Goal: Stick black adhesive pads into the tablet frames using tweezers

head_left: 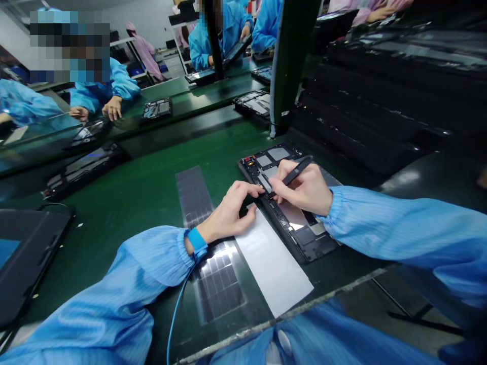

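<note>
An opened black tablet-like device lies flat on the green bench, its circuit boards and silver plates showing. My right hand is over its middle, closed round black tweezers that slant down toward the inner parts. The tweezers' tips are hidden by my fingers. At the device's left edge my left hand has its fingertips, with thumb and index finger apart and nothing visible between them. A white paper strip lies beside the device, partly under my left hand. Beneath my left wrist runs a clear sheet of dark rectangular pieces.
A stack of black device housings stands at the right behind a green upright panel. More opened devices lie on the bench and along the line. A blue cord hangs from my left wristband. Co-workers in blue sit opposite.
</note>
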Demonstrator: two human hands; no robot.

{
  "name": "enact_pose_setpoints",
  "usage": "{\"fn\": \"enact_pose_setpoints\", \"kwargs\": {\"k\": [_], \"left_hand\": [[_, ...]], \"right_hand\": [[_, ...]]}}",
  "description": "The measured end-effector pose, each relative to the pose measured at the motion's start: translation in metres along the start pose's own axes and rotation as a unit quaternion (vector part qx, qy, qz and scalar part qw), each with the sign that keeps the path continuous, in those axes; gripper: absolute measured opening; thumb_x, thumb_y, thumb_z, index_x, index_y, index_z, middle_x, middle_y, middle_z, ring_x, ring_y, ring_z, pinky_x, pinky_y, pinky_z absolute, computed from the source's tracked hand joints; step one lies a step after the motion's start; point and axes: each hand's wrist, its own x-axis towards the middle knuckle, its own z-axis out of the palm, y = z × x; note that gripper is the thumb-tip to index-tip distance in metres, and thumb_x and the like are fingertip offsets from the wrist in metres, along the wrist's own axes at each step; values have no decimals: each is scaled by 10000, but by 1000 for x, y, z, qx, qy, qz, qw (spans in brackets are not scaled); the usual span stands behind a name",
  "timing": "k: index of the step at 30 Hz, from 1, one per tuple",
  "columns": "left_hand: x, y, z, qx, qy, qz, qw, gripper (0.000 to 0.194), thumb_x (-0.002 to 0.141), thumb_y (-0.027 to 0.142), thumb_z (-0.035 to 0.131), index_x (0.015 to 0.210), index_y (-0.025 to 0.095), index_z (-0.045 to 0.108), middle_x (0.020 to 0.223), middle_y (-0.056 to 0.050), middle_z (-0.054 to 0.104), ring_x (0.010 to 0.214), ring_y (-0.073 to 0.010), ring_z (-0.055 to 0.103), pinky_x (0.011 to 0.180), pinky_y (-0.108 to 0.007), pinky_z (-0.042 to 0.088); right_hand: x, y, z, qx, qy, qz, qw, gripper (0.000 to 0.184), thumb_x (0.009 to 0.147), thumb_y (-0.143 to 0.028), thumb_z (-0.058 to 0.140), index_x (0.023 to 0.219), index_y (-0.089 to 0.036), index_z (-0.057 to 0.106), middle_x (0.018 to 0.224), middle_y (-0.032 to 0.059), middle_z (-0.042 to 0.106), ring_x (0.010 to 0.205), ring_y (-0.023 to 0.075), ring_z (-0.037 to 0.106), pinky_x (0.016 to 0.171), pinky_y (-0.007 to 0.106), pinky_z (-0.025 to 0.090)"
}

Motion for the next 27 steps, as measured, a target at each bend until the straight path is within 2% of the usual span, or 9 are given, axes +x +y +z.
{"fn": "enact_pose_setpoints", "kwargs": {"k": [4, 7, 10, 12, 14, 17, 20, 24, 27], "left_hand": [[1, -2, -4, 2, -22, 18, 1000, 233, 720, 73, 456, 919, 184, 410, 1038, -80, 559, 975, -174, 481, 869, -342, 434], [3, 1, -3, 17, -44, 20, 999, 196, 707, 65, 438, 862, 180, 411, 957, -72, 559, 943, -170, 478, 854, -325, 440], [3, 17, 4, 98, -89, 33, 991, 147, 703, 54, 408, 786, 176, 412, 872, -74, 563, 929, -194, 476, 827, -327, 439], [5, 29, 5, 169, -136, 56, 975, 156, 727, 59, 391, 833, 157, 449, 921, -102, 572, 972, -229, 469, 834, -354, 424], [7, 34, -2, 184, -168, 64, 966, 221, 754, 62, 375, 939, 135, 472, 1013, -115, 574, 1027, -239, 457, 858, -353, 408], [5, 22, -37, 133, -146, -12, 980, 249, 783, 99, 388, 1012, 137, 478, 1026, -79, 584, 981, -187, 492, 844, -296, 409], [-10, -2, -84, 119, -119, -161, 973, 161, 795, 226, 438, 882, 130, 532, 844, -40, 595, 744, -137, 525, 704, -253, 410], [-33, -29, -119, 65, -255, -299, 917, 280, 716, 382, 539, 815, 122, 567, 713, -7, 554, 639, -117, 482, 590, -219, 357], [-41, -37, -120, 53, -320, -312, 893, 417, 616, 428, 626, 899, 130, 554, 796, -11, 536, 713, -139, 484, 614, -222, 353]], "right_hand": [[-3, 0, 1, -44, -28, -131, 990, 220, 782, -166, 518, 584, -184, 425, 578, 4, 505, 535, 90, 483, 508, 223, 398], [-6, 3, 1, -15, -32, -179, 983, 208, 778, -139, 527, 591, -175, 444, 591, 11, 518, 546, 93, 495, 513, 231, 402], [0, 2, -5, 42, 84, -160, 983, 226, 762, -136, 573, 573, -168, 453, 572, 7, 514, 505, 89, 506, 486, 238, 413], [13, -4, -13, 76, 166, -122, 976, 217, 768, -174, 602, 600, -168, 465, 570, 4, 518, 488, 94, 536, 467, 242, 433], [31, -16, -20, 93, 188, -93, 973, 187, 769, -236, 627, 656, -165, 496, 595, 8, 522, 530, 116, 585, 491, 259, 472], [50, -38, -16, 43, 127, -79, 988, 176, 740, -292, 664, 704, -162, 551, 687, 31, 551, 662, 135, 621, 580, 273, 490], [50, -53, 11, 26, -25, -40, 999, 189, 712, -304, 686, 678, -161, 566, 675, 23, 587, 651, 130, 609, 560, 251, 468], [42, -53, 67, 162, -245, 54, 954, 195, 744, -311, 635, 689, -155, 534, 656, 10, 613, 625, 145, 627, 582, 262, 493], [40, -50, 97, 194, -276, 83, 938, 152, 759, -268, 599, 704, -150, 520, 687, 13, 610, 663, 149, 632, 621, 264, 489]]}}
